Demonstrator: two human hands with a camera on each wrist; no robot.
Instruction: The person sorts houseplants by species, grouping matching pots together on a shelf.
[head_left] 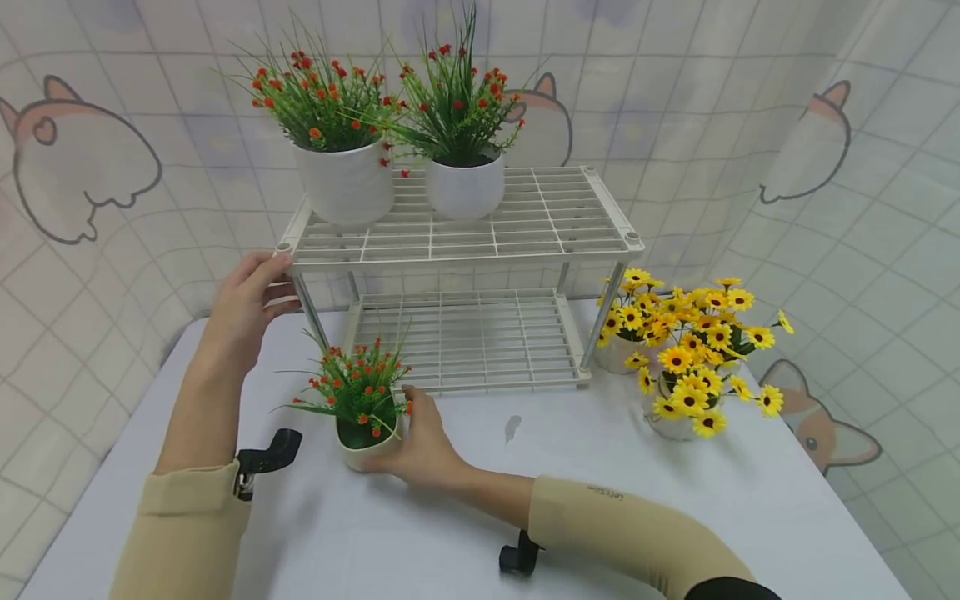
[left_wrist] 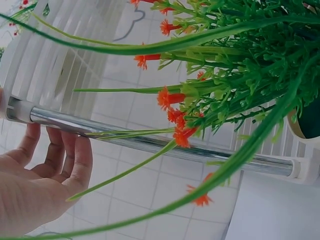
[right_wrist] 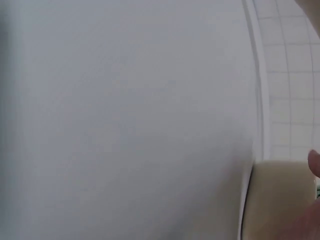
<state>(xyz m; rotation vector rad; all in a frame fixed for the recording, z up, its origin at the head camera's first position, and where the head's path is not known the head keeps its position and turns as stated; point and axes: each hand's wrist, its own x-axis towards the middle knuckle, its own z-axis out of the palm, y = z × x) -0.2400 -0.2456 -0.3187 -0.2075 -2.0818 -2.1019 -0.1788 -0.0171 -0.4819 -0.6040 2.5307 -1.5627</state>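
Nearest on the white tabletop [head_left: 465, 508]: the right hand [head_left: 423, 446], cream sleeve behind it, wraps its fingers round the right side of a small cream pot of green sprigs with orange-red buds [head_left: 362, 408]; the pot stands upright on the table, just in front of the left front leg of the rack; in the right wrist view only the pot's cream wall [right_wrist: 277, 200] and a fingertip at the edge show, the rest is blank table.

Left of the pot and a little farther: the left hand [head_left: 243, 308] is raised to the front left corner of the white two-tier slatted plastic rack with chrome legs [head_left: 465, 242]; fingers lie loosely extended against the corner, thumb below the rim; in the left wrist view the fingers [left_wrist: 75, 160] rest relaxed beside the chrome leg [left_wrist: 150, 142], not clenched round it.

Right of the rack, on the table: two clear pots of yellow daisy-like flowers [head_left: 693, 354], close together.

Farther, on the rack's top shelf, left half: a large white ribbed pot of red-budded greenery [head_left: 341, 179] and a smaller round white pot of the same greenery [head_left: 465, 185], side by side; lower shelf bare slats.

Behind all: a tiled curtain with cartoon animal prints [head_left: 787, 125].
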